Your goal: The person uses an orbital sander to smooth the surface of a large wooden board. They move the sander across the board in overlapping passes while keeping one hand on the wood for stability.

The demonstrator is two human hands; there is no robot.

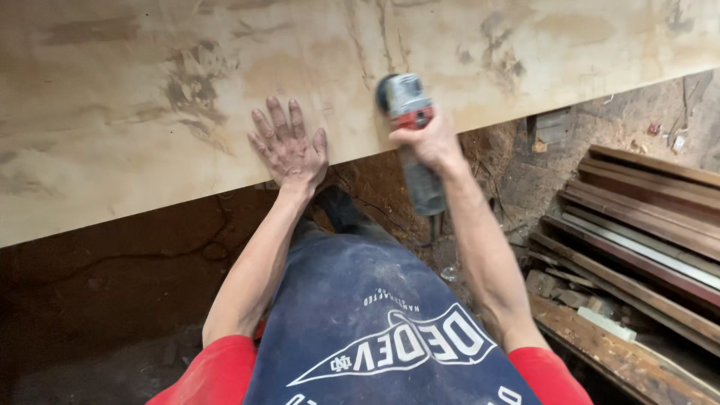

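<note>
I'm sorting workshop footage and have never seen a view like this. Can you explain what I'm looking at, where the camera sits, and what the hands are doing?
There is one picture, taken by a camera worn on a person's head and looking down, so you see their own arms, red sleeves and a dark blue apron. In front of them lies a big pale plywood sheet with darker stains. The left hand lies flat on the sheet near its edge, fingers spread. The right hand grips a handheld power tool with a grey and red head, whose head is at the sheet's edge. Below is a dirt floor. At the right is a pile of planks with some scraps beside it.
</note>
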